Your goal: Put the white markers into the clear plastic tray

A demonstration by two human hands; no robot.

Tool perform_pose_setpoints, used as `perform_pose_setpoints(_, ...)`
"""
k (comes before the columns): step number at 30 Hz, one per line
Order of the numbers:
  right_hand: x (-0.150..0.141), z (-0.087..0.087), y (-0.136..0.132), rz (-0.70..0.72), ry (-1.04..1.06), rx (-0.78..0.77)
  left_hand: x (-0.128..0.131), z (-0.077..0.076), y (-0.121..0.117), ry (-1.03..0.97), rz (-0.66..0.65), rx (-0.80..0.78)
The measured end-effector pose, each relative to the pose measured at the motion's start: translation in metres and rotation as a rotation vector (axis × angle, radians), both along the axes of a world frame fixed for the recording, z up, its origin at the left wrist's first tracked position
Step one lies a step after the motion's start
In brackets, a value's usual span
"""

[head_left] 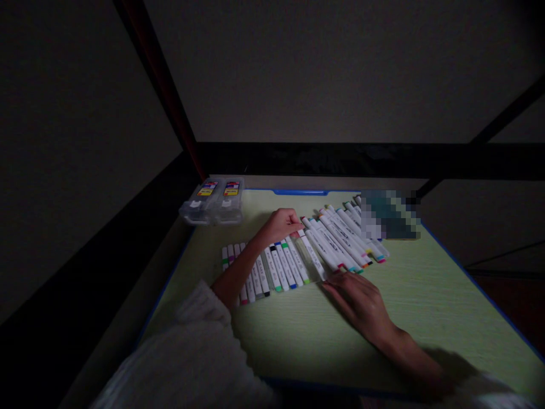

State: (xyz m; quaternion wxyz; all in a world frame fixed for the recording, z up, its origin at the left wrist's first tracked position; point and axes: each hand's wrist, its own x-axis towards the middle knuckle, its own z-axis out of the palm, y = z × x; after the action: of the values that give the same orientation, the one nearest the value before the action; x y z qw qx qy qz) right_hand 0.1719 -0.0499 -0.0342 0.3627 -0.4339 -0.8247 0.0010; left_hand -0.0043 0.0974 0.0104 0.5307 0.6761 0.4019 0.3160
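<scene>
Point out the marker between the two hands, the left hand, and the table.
Marker (313, 257): head view, on the middle of its white barrel.
Left hand (279, 225): head view, on the back of the hand.
Table (443, 295): head view, on its green top, toward the right edge.

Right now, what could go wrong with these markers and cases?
Left forearm crosses the left marker row; it could brush pens out of line.
The white marker between left hand and right hand seems supported only near its ends; the grip might slip.
Clear plastic cases sit at the table's far-left corner; a bump could drop one.
</scene>
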Motion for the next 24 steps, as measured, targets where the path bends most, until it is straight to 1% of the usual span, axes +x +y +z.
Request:
perform_pose_setpoints(9, -0.001, -0.003, 0.003, -0.008, -0.044, 0.025, -0.004, -0.002, 0.007, 0.123, 0.052, 0.127)
perform_pose_setpoints(16, -0.004, -0.006, 0.009, -0.051, -0.107, 0.007, -0.009, -0.007, 0.011, 0.338, 0.041, 0.294)
perform_pose_setpoints(20, -0.006, -0.006, 0.011, -0.052, -0.136, -0.008, -0.010, -0.009, 0.012, 0.412, 0.050, 0.339)
perform_pose_setpoints(24, -0.007, -0.007, 0.012, -0.050, -0.145, -0.017, -0.010, -0.011, 0.012, 0.447, 0.051, 0.349)
